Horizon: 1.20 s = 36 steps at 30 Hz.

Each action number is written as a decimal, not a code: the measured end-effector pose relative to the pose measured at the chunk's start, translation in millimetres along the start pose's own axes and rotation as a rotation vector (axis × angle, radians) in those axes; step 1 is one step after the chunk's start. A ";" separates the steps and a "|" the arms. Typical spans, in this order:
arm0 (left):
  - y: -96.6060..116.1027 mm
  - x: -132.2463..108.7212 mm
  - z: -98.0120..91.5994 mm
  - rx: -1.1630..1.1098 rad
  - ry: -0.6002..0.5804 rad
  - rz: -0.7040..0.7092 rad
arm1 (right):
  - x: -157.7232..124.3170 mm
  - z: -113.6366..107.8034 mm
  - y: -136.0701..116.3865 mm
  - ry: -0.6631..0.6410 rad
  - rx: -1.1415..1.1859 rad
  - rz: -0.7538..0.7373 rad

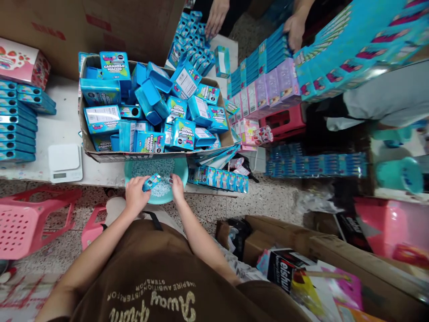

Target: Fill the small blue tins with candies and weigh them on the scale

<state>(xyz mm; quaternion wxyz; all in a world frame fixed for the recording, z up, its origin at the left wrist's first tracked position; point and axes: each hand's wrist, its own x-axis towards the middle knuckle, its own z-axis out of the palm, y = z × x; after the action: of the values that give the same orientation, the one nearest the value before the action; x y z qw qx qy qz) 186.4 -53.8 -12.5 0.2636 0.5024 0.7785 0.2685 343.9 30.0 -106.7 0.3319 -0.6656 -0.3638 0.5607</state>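
My left hand (135,195) is wrapped round a small blue candy box (151,182), tilted over a teal basin (185,172). Loose pale-blue candies (161,187) cover the basin's bottom. At the basin's right side is my right hand (177,187), its fingers curled inward over the candies; whatever they pinch is too small to make out. Just beyond the basin, a cardboard carton (134,156) is heaped with blue candy boxes (184,134) lying at all angles.
A white kitchen scale (65,163) sits left of the carton, near stacked blue boxes (16,129). Flat blue packs (217,177) lie right of the basin. Across the table, another person's hands (217,18) touch boxes. Pink stools (30,221) stand at left, cartons (301,241) at lower right.
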 end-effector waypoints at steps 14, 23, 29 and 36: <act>-59.7 -20.3 -59.2 -0.161 0.075 -0.100 | -3.5 26.9 2.4 0.058 0.010 0.081; -202.1 -2.1 -161.9 -0.393 0.627 -0.563 | -19.1 51.2 8.0 0.143 0.037 0.127; -262.3 56.5 -195.4 -0.503 0.718 -0.499 | -36.4 66.8 14.6 0.190 0.014 0.154; -294.6 82.4 -173.0 -0.534 0.583 -0.427 | -51.1 75.4 26.6 0.246 -0.063 0.173</act>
<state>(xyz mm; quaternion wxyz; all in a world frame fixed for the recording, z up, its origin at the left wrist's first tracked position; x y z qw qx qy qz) -149.3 -107.6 -101.3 0.2030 0.1480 0.8098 0.5302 266.9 -24.9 -114.8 0.3033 -0.7681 -0.2792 0.4899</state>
